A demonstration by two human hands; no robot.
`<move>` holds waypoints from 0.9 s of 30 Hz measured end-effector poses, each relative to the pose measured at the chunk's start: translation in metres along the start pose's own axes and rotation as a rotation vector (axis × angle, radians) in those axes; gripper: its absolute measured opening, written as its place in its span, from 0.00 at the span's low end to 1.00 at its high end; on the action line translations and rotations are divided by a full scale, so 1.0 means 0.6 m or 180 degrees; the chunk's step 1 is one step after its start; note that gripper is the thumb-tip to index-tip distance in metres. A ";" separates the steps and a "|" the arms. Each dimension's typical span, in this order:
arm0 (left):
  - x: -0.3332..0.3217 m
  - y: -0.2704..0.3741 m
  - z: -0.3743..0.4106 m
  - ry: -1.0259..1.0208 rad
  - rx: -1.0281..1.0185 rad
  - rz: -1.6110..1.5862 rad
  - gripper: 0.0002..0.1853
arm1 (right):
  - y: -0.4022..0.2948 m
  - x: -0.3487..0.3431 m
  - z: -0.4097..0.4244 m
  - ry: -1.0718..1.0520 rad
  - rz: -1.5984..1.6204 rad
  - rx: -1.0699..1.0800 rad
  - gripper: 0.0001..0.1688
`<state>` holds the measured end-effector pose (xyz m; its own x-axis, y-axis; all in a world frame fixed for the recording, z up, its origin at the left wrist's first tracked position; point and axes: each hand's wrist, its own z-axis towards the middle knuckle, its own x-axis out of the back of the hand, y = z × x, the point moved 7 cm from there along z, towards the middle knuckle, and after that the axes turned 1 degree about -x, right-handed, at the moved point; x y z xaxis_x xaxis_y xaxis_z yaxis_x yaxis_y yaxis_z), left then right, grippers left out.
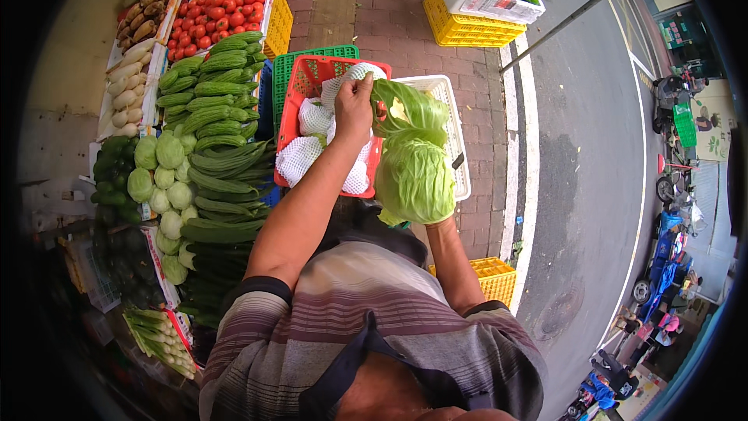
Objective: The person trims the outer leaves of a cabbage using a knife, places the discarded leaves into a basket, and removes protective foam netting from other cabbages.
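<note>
My left hand (pixel 354 106) pinches the edge of a loose outer leaf (pixel 416 110), which has a pale torn patch. That leaf stands out from the far side of a green cabbage (pixel 416 178); whether it is still attached there I cannot tell. My right hand (pixel 439 223) supports the cabbage from below, its fingers hidden behind the head. Under my left forearm is a red plastic crate (pixel 286 123) holding several pieces of produce in white foam nets (pixel 301 158). A white plastic crate (pixel 459 146) stands beside it, partly covered by the cabbage.
On the left are tomatoes (pixel 216 14), bitter gourds (pixel 219 89), ridged gourds (pixel 225 187) and cabbages (pixel 169 152). A green crate (pixel 283 64) adjoins the red one. Yellow crates (pixel 461 26) stand ahead right, another yellow crate (pixel 497 280) behind right. A road (pixel 572 146) runs along the right.
</note>
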<state>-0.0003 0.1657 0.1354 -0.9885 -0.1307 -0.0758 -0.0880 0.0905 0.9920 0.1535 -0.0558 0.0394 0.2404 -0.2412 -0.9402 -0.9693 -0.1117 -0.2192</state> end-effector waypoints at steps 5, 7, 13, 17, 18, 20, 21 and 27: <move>0.003 -0.001 -0.061 -0.0456 0.0137 -0.0078 0.25 | -0.048 -0.008 -0.052 0.0511 0.0089 0.0186 0.43; -0.023 -0.027 -0.111 -0.1257 0.0707 0.0309 0.32 | -0.073 0.005 -0.068 0.0715 -0.0185 0.0434 0.41; -0.080 -0.101 -0.182 -0.2452 0.2054 0.0396 0.42 | -0.103 0.070 -0.074 0.1231 -0.0816 0.0710 0.39; -0.106 -0.162 -0.179 -0.3096 0.1579 0.0945 0.49 | -0.094 0.110 -0.048 0.1575 -0.1370 0.0474 0.32; -0.094 -0.178 -0.180 -0.2930 0.1802 0.0871 0.50 | -0.091 0.082 -0.045 0.1560 -0.1470 0.0584 0.31; -0.092 -0.173 -0.186 -0.2851 0.2193 0.0409 0.51 | -0.107 0.080 -0.048 0.1517 -0.2037 0.0471 0.30; -0.086 -0.170 -0.191 -0.2795 0.2391 0.0176 0.51 | -0.113 0.082 -0.052 0.1492 -0.2321 0.0403 0.30; -0.067 -0.174 -0.192 -0.3043 0.2635 0.0183 0.55 | -0.111 0.077 -0.037 0.1633 -0.2889 0.0132 0.33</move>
<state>0.0626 0.0481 0.0463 -0.6569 0.6260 -0.4202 0.2491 0.7063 0.6627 0.2304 -0.0811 0.0165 0.8634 -0.4649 -0.1961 -0.4119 -0.4250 -0.8060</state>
